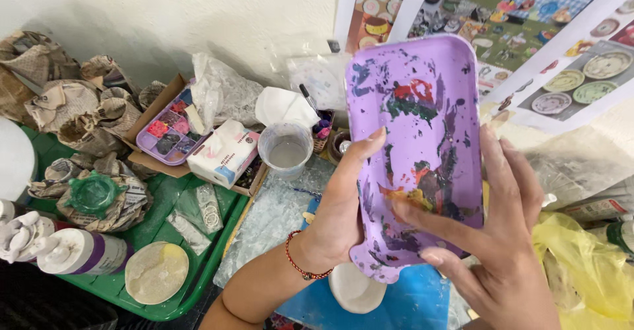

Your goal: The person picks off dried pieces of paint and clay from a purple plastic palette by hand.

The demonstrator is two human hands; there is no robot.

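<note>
Left hand (pixel 337 211) grips the purple tray (pixel 416 151) by its left edge: thumb lies over the face, palm behind the rim. The hand is closed on the tray, a firm pinch. Red cord bracelet (pixel 300 267) on that wrist.

Right hand (pixel 498 237) lies against the tray's lower right corner, fingers (pixel 429 221) spread flat across the painted face. It steadies or rubs the surface more than it clamps; whether the thumb hooks the back edge I cannot tell.

Tray is held up off the table, tilted toward the camera, long axis near vertical. Its face carries dried smears of paint: blue, red, green, yellow. The densest patch sits just under the right fingertips.

Judgement on handling: the left hand carries the load, so the pinch should stay well onto the rim, not at the very lip, or the tray may pivot. Right fingers should press lightly and flat so the tray does not twist in the left grip.

Below the tray, at the near edge of the table, a white dish (pixel 356 289) on a blue mat (pixel 409 303). Behind the tray's left edge, a plastic cup (pixel 285 148) with cloudy water. Left of that, a tissue pack (pixel 223 153) and a small paint palette (pixel 168 132) in a cardboard box. Green tray (pixel 198 284) at the left holds newspaper-wrapped lumps and a round disc (pixel 156 272). Yellow bag (pixel 581 257) at the right.
</note>
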